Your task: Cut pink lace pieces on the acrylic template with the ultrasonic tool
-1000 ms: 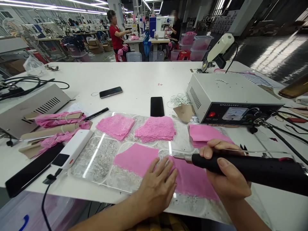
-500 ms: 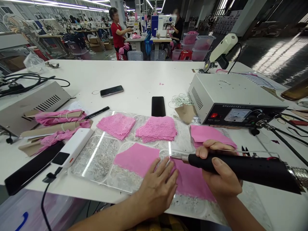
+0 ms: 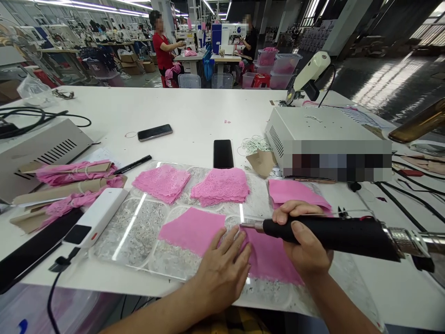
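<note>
Right hand (image 3: 308, 248): clenched around the handle of a black tool (image 3: 330, 234), right of centre in the frame.
Left hand (image 3: 225, 266): released, palm down, fingers laid over pink fabric below the frame's centre.
Desk (image 3: 191, 111): white, spreading across most of the frame.
Clear mat (image 3: 128, 234): lying on the desk in the lower middle of the frame, specked with dark bits and crossed by bright reflections.
Right grey box (image 3: 323, 125): on the desk in the right of the frame, its front pixelated.
Left grey box (image 3: 66, 141): at the left edge of the frame, slotted along its side.
Tool's lie: nearly level, metal tip pointing left, just beside the left fingertips; whether it touches cloth cannot be told.
Right pink panel (image 3: 274, 257): flat on the mat, right of the left hand, partly under it.
Left pink panel (image 3: 193, 229): flat on the mat, partly under the left fingers.
Lace stacks: one (image 3: 162, 183) left of centre, another (image 3: 220, 185) at centre, just beyond the panels.
Phones: one (image 3: 155, 132) in the upper left-centre, another (image 3: 223, 154) just beyond the central stack.
Pen (image 3: 133, 164): black, slanting in the left-centre of the frame.
</note>
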`<state>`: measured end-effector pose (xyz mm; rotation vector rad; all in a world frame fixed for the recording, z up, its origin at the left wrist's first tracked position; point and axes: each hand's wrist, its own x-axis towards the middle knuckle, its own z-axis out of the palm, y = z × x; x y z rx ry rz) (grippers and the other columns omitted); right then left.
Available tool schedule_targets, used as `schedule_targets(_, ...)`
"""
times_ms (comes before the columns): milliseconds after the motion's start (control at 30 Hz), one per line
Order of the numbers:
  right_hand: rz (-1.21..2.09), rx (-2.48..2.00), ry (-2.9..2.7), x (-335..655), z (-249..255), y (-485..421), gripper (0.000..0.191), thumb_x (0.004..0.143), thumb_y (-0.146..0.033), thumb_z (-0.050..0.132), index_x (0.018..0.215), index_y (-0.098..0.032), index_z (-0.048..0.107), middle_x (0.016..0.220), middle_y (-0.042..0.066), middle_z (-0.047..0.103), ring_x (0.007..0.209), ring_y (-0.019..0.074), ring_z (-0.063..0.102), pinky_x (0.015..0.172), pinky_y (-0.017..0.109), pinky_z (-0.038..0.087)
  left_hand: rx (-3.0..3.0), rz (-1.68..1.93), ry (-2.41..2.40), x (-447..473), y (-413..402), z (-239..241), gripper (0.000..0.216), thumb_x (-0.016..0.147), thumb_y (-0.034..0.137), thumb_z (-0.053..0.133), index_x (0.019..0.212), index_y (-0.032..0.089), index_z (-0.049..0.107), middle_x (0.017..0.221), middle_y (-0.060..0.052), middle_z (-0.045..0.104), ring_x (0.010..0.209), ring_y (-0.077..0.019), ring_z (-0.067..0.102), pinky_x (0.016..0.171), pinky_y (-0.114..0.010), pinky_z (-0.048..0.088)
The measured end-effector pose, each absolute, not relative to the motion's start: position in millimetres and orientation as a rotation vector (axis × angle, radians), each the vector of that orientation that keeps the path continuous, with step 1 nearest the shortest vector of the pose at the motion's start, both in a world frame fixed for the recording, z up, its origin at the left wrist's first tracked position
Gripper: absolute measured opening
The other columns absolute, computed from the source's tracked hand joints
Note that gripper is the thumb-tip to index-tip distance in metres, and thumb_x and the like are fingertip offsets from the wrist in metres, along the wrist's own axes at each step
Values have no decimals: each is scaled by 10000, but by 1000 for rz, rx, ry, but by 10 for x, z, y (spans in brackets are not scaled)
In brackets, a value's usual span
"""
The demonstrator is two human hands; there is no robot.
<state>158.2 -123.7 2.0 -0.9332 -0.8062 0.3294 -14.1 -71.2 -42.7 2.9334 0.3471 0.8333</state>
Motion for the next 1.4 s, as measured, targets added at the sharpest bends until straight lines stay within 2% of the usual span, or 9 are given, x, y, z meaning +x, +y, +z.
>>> schedule_targets(167, 261, -915, -695, 1707, 135, -1302, 146, 714, -195, 580, 850, -203, 632, 864, 13, 588, 611, 114, 554, 621, 333, 488, 2947, 858, 304, -142, -689, -380, 286, 935, 197, 497, 1170, 122, 640, 1243, -124, 654, 1230, -298, 560, 1012, -476, 460)
schedule_targets(300, 122, -939, -601, 1945, 214, -1494, 180, 638, -198, 560, 799, -202, 639, 828, 14, 596, 568, 116, 520, 564, 325, 463, 2947, 883, 218, -133, -706, -323, 270, 924, 133, 497, 1151, 112, 643, 1224, -121, 668, 1247, -281, 556, 1039, -462, 468)
schedule_targets(500, 61, -964, -481, 2163, 139, -1753, 178, 571, -220, 545, 732, -199, 618, 759, 10, 574, 547, 117, 490, 544, 315, 429, 2939, 784, 31, 62, -790, -257, 294, 903, 64, 450, 1128, 79, 639, 1220, -150, 664, 1184, -264, 609, 1022, -424, 515)
schedule_targets(767, 97, -952, -508, 2159, 60, -1818, 194, 579, -212, 539, 744, -203, 640, 748, 9, 590, 525, 117, 495, 525, 318, 435, 2959, 710, 62, 252, -857, -281, 285, 969, 223, 481, 1170, 84, 626, 1257, -157, 642, 1241, -301, 572, 1025, -453, 519)
schedule_targets(1100, 133, -964, -567, 2132, 23, -1797, 179, 623, -197, 552, 779, -196, 640, 795, 19, 595, 549, 119, 515, 535, 328, 468, 2940, 671, 80, 220, -849, -326, 306, 963, 242, 505, 1212, 100, 614, 1299, -158, 621, 1281, -316, 539, 1028, -489, 506)
schedule_targets(1400, 125, -984, -625, 2123, 16, -1776, 81, 678, -204, 598, 757, -196, 614, 784, 13, 578, 591, 125, 539, 582, 330, 482, 2955, 654, 83, 207, -841, -334, 311, 959, 235, 512, 1227, 115, 613, 1312, -155, 614, 1285, -307, 538, 1035, -496, 493)
